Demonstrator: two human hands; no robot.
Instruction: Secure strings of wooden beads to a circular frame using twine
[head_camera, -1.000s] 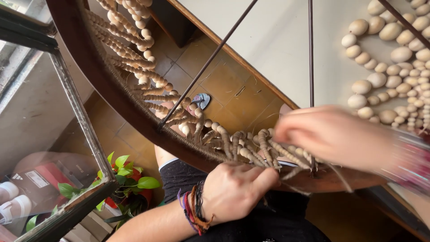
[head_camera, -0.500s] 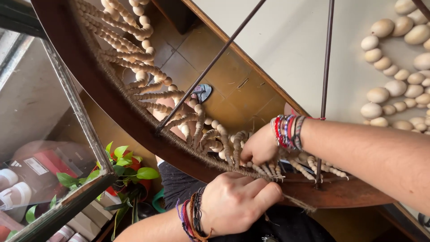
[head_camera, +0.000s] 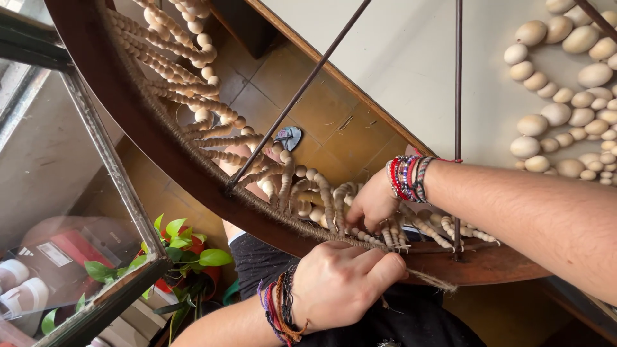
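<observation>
Barely shifted, right hand (head_camera: 373, 204) pinches bead strands (head_camera: 324, 199); left hand (head_camera: 344, 283) fisted on twine (head_camera: 430, 281).

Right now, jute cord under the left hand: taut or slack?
Taut. The jute cord runs straight out of the closed left hand along the wooden hoop; its end is frayed.

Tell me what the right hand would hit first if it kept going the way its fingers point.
The right hand points left and slightly down into the hanging strands of wooden beads; its fingertips already seem to be among them. Beyond them lies the jute-wrapped wooden hoop, though depth is hard to judge.
</observation>
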